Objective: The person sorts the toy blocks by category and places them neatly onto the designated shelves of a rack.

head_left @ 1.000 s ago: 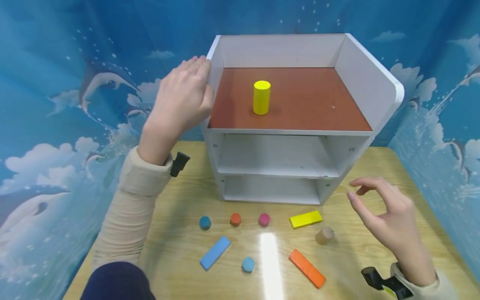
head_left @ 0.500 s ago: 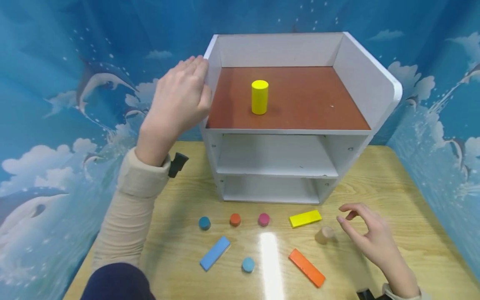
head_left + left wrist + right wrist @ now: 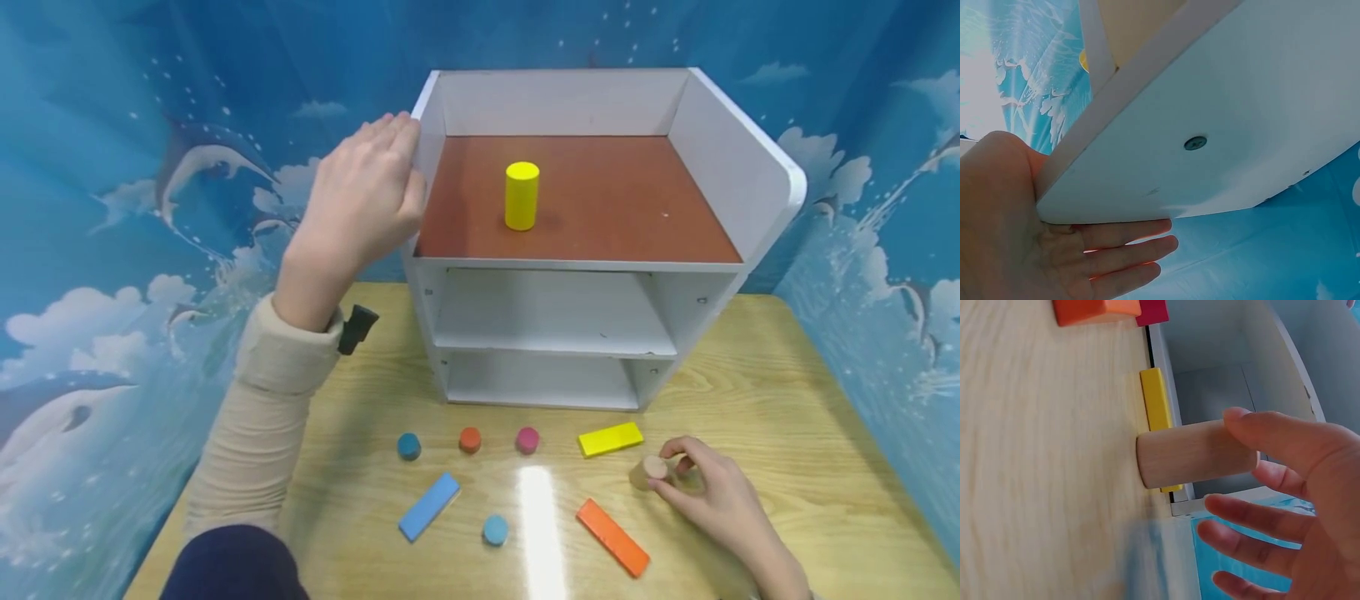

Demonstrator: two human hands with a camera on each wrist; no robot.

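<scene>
In the head view my left hand (image 3: 356, 187) rests against the left side panel of a white shelf unit (image 3: 750, 158). Its fingers (image 3: 1125, 253) lie straight along the panel's edge in the left wrist view; the thumb is largely hidden. My right hand (image 3: 712, 492) pinches the top of an upright plain wooden cylinder (image 3: 1191, 456) between thumb and index finger. The other fingers stand apart from it in the right wrist view. The cylinder's base is on the wooden table (image 3: 750, 350). A yellow cylinder (image 3: 521, 197) stands on the unit's brown top.
A yellow block (image 3: 611, 439) and an orange block (image 3: 613, 537) lie near the wooden cylinder. Farther left are a blue block (image 3: 429, 507) and short pegs: dark blue (image 3: 408, 446), red-orange (image 3: 470, 439), magenta (image 3: 527, 440), light blue (image 3: 495, 529). A sea-print curtain (image 3: 187, 67) surrounds the table.
My right hand has moved left and down to the wooden cylinder, and its thumb and index finger have come to its top. The left hand and the blocks stay put.
</scene>
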